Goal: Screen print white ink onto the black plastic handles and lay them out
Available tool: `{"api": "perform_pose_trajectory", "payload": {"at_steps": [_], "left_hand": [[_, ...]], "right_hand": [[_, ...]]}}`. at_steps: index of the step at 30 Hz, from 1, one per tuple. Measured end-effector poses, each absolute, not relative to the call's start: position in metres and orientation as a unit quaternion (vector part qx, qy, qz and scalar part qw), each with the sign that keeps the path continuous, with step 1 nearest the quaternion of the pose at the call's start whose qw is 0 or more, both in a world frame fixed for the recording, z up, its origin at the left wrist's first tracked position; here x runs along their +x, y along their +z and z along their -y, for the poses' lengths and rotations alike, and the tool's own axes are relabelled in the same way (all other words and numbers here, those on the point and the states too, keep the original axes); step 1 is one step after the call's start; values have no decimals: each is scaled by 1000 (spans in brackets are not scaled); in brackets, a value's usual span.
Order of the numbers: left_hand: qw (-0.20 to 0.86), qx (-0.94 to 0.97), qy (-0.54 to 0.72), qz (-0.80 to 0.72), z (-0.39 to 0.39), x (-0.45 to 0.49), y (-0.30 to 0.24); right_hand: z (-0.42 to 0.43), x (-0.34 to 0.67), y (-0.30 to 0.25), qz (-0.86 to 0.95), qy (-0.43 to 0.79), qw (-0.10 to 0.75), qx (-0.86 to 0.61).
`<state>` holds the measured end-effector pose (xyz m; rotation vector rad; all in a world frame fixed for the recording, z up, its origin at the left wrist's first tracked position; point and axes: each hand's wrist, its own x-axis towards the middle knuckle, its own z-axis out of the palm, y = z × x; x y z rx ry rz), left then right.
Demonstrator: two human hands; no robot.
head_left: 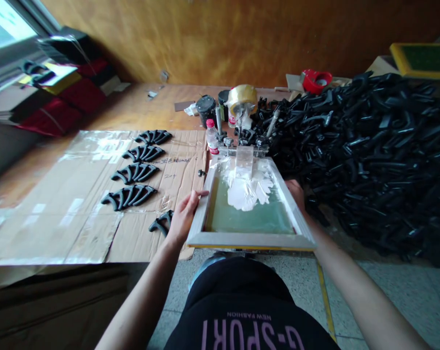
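A silk-screen printing frame [249, 239] with grey bars and a green mesh [249, 221] lies in front of me. White ink [244, 192] is spread over the mesh's far half, beneath a clear squeegee-like block [244, 160]. At the frame's left bar, my left hand [183, 214] is closed, thumb up; its fingertips reach the bar's edge and partly go out of sight. My right hand [296, 192] is beside the right bar, knuckles showing, fingers hidden by the frame. Next to my left wrist lies a black ribbed plastic part [160, 223].
Several black ribbed parts [128, 198] sit in a column on cardboard [74, 209] at left. A large heap of black parts [365, 146] fills the right. Behind the frame stand a red-capped bottle [211, 137], a dark tub [206, 109], a tape roll [242, 99] and a clamp [229, 142].
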<state>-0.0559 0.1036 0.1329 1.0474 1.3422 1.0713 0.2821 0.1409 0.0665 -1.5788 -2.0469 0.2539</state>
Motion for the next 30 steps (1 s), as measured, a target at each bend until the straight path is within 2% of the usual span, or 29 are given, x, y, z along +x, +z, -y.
{"api": "perform_pose_trajectory", "payload": {"at_steps": [4,8,12,18,20,23,26,30], "left_hand": [[586,410,363,-597,-87,-61,68],[562,428,336,-623,-94,-60,26],[561,454,307,-620,-98,-62,23],[574,434,309,-621,-95,-61,27],[581,427,316,-617,-95,-61,26],[587,427,324,-606,-95,-61,29],[585,431,328,-604,-94,-61,32],[589,419,323,-611,-95,-59,38]], "right_hand": [[-180,262,96,721,-15,306,-621],[-198,200,103,812,16,185,-554],[-167,183,90,867,54,91,-488],[-122,212,94,953,76,62,-287],[-127,211,96,944,78,68,-313],[-127,204,88,916,44,121,-381],[-111,204,74,922,42,154,-353],[-109,208,80,931,76,141,-328]]}}
